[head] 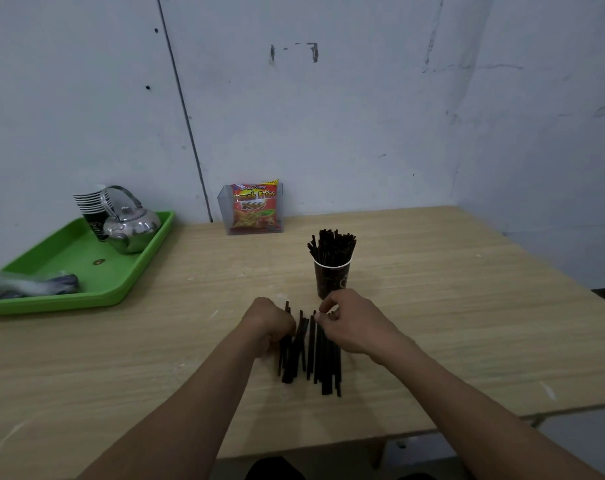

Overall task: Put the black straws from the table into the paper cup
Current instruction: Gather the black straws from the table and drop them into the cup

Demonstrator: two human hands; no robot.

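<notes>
The left hand [270, 323] curls around a few of the black straws [311, 358] lying on the counter [450, 306] just before the part-filled paper cup [331, 277], while the right hand [351, 325] pinches their far tips, seemingly bunching them for one lift.

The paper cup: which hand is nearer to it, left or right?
Right. The right hand sits just in front of the paper cup, at its base. The left hand is farther left, at the left edge of the black straws.
</notes>
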